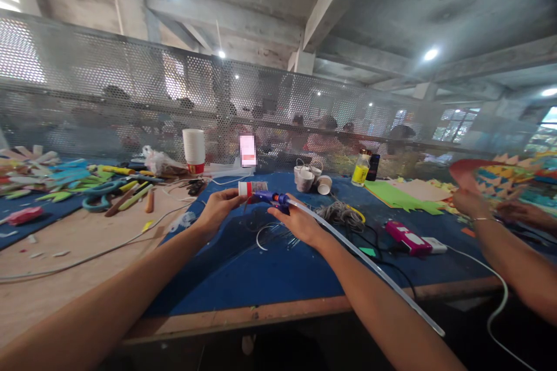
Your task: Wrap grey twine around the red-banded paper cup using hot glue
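Note:
My left hand (219,207) grips a small paper cup (246,188) with a white and red band, lying on its side in the air above the blue mat. In my right hand (301,221) is a blue glue gun (272,196), its front end close against the cup; whether they touch I cannot tell. A long clear glue stick (369,262) sticks out from the back of the gun, along my right forearm. Beneath my hands, a white curved wire (261,239) and some thin clear pieces lie on the mat.
Several small cups (306,179) stand beyond my right hand, near coiled cord (342,214). Further right are a magenta power strip (407,239), green paper (407,197) and another person's arms. Scissors (102,195), stacked cups (194,148) and paper scraps lie left.

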`<control>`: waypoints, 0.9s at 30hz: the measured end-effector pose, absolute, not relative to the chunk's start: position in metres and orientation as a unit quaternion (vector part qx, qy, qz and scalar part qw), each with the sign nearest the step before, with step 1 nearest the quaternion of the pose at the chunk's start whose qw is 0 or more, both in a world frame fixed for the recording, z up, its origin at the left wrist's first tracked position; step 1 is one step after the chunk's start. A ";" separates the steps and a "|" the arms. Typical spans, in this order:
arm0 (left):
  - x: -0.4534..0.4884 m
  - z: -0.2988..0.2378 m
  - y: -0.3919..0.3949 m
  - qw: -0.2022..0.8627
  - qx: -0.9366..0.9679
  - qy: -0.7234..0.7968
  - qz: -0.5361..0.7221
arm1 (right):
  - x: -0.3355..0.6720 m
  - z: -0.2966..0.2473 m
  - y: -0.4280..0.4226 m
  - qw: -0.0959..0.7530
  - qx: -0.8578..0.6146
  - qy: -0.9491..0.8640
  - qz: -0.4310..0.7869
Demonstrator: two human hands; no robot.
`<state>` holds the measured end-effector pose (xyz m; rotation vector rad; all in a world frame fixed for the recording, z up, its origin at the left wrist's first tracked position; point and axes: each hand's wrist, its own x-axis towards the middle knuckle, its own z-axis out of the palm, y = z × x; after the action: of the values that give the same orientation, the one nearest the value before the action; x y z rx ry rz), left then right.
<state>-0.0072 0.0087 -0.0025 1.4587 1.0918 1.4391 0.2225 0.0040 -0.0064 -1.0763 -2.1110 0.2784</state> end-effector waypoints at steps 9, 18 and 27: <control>-0.010 -0.006 0.013 0.406 0.569 0.430 0.572 | 0.222 -0.005 0.002 0.360 -0.419 -0.827 0.107; -0.013 -0.012 0.020 0.399 0.568 0.437 0.573 | 0.222 -0.005 0.002 0.349 -0.415 -0.835 0.090; -0.009 -0.006 0.012 0.449 0.547 0.427 0.563 | 0.222 -0.004 0.001 0.354 -0.420 -0.831 0.090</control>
<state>-0.0088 0.0123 -0.0064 1.3543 1.0557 1.3921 0.2224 0.0009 -0.0042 -1.0865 -2.1477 0.2329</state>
